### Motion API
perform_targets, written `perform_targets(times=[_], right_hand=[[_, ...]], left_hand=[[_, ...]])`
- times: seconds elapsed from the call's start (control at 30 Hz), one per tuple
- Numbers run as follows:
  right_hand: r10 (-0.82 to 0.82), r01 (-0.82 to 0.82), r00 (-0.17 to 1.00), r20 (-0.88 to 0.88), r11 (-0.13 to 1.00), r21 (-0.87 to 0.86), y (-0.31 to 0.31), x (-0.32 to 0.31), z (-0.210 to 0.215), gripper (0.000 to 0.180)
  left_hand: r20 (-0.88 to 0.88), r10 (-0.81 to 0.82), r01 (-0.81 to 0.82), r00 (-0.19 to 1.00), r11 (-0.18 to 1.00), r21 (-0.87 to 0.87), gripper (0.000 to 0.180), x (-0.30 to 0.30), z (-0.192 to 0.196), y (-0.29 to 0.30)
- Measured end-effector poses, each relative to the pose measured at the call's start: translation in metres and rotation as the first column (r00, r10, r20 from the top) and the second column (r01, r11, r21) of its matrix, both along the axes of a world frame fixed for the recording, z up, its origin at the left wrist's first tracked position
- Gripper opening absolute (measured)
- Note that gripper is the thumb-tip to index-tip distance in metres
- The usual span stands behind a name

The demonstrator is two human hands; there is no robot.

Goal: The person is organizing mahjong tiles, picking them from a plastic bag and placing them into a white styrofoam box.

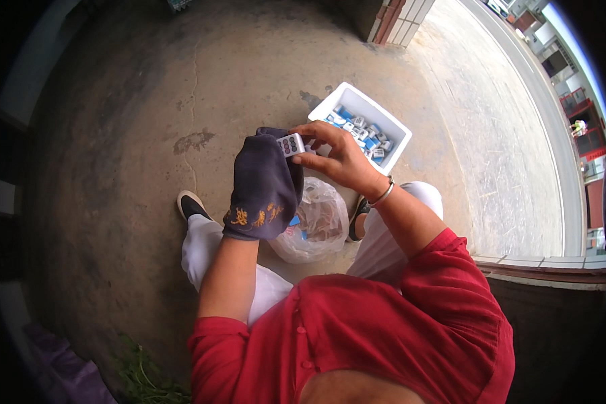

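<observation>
R hand [340, 158] pinching white tile [290, 144] vs cloth [264, 188] wrapping L hand, above tile box [397, 131]

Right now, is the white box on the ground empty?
No: the white box holds many small blue-and-white tiles.

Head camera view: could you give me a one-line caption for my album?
Seated person's right hand holds a white tile against the dark cloth covering the left hand, above a white box of tiles.

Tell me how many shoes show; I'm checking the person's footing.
2: a dark shoe left of the cloth-covered left hand, another shoe below the right wrist, mostly hidden.
</observation>
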State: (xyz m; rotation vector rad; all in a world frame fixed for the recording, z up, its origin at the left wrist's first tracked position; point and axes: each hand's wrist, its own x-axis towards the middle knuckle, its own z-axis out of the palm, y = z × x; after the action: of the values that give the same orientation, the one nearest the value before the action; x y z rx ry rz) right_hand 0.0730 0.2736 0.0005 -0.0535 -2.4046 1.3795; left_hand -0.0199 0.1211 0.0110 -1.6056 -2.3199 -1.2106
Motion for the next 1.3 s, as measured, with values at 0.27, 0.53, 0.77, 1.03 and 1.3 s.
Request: perform_targets(times=[0.27, 0.53, 0.77, 1.03, 1.3], right_hand=[[0.04, -0.029, 0.997, -0.065, 0.987, 0.157, -0.002, 0.0, -0.006, 0.038], [-0.056, 0.094, 0.968, 0.243, 0.985, -0.147, 0.023, 0.007, -0.012, 0.047], [-0.432, 0.525, 0.758, 0.488, 0.848, -0.065, 0.12, 0.057, -0.126, 0.053], [-0.548, 0.735, 0.667, 0.504, 0.592, -0.33, 0.133, 0.067, -0.179, 0.079], [0.12, -0.014, 0.734, 0.668, 0.987, -0.161, 0.01, 0.031, -0.278, 0.022]], left_hand=[[0.324, -0.059, 0.039, 0.944, 0.997, 0.068, 0.012, -0.008, -0.012, 0.004], [0.299, -0.093, 0.145, 0.95, 0.977, -0.156, 0.012, -0.01, -0.004, -0.001], [-0.088, -0.06, 0.054, 0.994, 0.996, -0.076, 0.022, -0.015, -0.031, -0.007], [0.141, -0.088, 0.116, 0.986, 0.97, -0.212, 0.024, -0.011, -0.014, -0.011], [0.284, -0.088, 0.147, 0.955, 0.97, -0.193, 0.025, -0.023, -0.005, -0.005]])
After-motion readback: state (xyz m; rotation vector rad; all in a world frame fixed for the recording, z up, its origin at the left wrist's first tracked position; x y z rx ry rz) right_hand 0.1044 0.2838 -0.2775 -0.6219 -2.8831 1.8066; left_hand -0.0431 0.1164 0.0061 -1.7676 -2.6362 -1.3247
